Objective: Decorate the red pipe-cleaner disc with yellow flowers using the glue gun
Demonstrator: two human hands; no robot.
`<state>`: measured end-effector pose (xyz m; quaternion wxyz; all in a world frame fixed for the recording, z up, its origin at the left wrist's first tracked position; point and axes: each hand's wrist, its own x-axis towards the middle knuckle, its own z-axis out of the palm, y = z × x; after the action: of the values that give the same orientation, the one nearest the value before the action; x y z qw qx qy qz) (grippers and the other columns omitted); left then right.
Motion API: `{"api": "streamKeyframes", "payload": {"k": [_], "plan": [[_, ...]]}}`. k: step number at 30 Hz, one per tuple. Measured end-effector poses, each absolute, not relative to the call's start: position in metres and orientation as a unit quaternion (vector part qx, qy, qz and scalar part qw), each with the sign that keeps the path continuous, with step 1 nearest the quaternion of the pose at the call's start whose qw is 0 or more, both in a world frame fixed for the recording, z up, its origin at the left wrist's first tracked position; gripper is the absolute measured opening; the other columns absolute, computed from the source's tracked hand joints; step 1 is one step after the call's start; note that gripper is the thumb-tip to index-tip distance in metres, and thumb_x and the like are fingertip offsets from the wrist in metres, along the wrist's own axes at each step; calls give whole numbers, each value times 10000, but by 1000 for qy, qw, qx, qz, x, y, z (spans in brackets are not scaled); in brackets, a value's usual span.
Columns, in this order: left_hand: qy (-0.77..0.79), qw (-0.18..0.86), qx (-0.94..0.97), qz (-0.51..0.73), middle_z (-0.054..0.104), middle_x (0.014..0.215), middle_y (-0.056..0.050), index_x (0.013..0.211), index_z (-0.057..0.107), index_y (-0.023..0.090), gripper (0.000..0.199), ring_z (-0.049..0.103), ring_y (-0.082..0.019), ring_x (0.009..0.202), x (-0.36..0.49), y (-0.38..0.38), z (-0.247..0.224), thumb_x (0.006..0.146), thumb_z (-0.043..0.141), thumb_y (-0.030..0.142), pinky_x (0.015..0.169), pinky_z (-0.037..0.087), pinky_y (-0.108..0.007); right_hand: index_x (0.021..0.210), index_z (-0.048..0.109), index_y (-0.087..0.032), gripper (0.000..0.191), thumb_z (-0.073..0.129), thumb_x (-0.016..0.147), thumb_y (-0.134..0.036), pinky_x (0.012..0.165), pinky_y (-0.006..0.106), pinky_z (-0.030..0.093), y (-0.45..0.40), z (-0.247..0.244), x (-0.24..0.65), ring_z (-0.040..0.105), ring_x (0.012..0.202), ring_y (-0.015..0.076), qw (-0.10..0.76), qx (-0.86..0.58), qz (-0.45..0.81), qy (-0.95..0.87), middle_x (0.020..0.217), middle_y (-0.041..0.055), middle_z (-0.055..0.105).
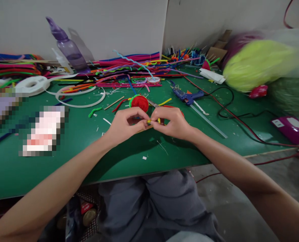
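Note:
Above the front part of the green table [124, 161], my left hand [126, 124] and my right hand [173, 122] meet fingertip to fingertip. Both are closed in a pinch on a short yellow pipe cleaner [148, 121], most of which the fingers hide. Just behind them lies a round red coil of pipe cleaner [139, 103] with a green edge. A yellow pipe cleaner piece [165, 102] and a pair of scissors [153, 104], partly covered by my right hand, lie close by. To the left are a thin wooden stick [114, 103] and a bent green piece [95, 112].
A blue glue gun [187, 95] with a clear glue stick [210, 121] lies right, its black cord running to a purple power strip [290, 129]. Behind are bundled pipe cleaners [129, 64], a purple bottle [70, 50] and a white tape roll [32, 85]. Plastic-wrapped bundles [260, 64] fill the back right.

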<state>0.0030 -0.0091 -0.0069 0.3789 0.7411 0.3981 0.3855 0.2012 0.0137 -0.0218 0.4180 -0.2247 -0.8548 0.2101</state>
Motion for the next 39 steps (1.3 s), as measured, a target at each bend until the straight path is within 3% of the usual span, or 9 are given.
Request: {"api": "streamKeyframes", "payload": {"k": [6, 9, 16, 23, 28, 35, 39], "plan": [[331, 119, 835, 423, 705, 859, -41, 847, 671, 183, 74, 656, -158, 855, 0, -7, -12, 818, 609, 156, 815, 521, -287, 783, 626, -159, 69, 573, 825, -145, 586, 205, 415, 13, -20, 202, 542, 607, 87, 413, -265, 202, -847, 706, -6, 641], [304, 48, 854, 420, 709, 865, -28, 885, 659, 186, 92, 664, -142, 838, -2, -6, -17, 830, 599, 144, 805, 527, -269, 792, 638, -150, 91, 556, 825, -132, 605, 206, 413, 12, -21, 200, 537, 600, 87, 402, -267, 171, -859, 688, -3, 632], [317, 48, 864, 388, 715, 911, -24, 1003, 634, 173, 211, 669, -122, 824, -1, -8, -19, 803, 605, 111, 790, 538, -238, 631, 550, -156, 166, 484, 763, -81, 576, 223, 347, 10, -27, 196, 449, 562, 94, 363, -283, 122, -880, 588, -10, 525], [340, 216, 814, 419, 708, 901, -15, 979, 647, 170, 215, 669, -110, 780, 0, -8, -18, 773, 632, 113, 742, 569, -222, 619, 525, -164, 226, 456, 829, -117, 575, 233, 328, 10, -27, 197, 423, 565, 96, 371, -257, 93, -887, 593, -10, 495], [332, 245, 811, 415, 695, 894, -19, 956, 646, 168, 171, 663, -114, 790, -2, -6, -16, 791, 630, 125, 742, 572, -229, 627, 550, -166, 268, 440, 870, -136, 570, 245, 331, 11, -28, 199, 437, 569, 104, 374, -237, 52, -895, 599, -3, 510], [314, 53, 877, 361, 687, 968, -67, 1131, 561, 151, 286, 665, -142, 829, -6, -9, -10, 848, 593, 167, 780, 558, -272, 683, 600, -171, 232, 464, 868, -132, 576, 247, 358, 11, -29, 196, 503, 587, 114, 383, -236, -9, -893, 618, 4, 570], [305, -93, 878, 357, 683, 882, -80, 978, 551, 149, 147, 671, -200, 840, -8, -11, -7, 858, 604, 216, 723, 549, -303, 705, 610, -164, 225, 477, 883, -131, 569, 247, 367, 12, -33, 193, 515, 571, 116, 421, -239, -37, -874, 607, 11, 578]]}}
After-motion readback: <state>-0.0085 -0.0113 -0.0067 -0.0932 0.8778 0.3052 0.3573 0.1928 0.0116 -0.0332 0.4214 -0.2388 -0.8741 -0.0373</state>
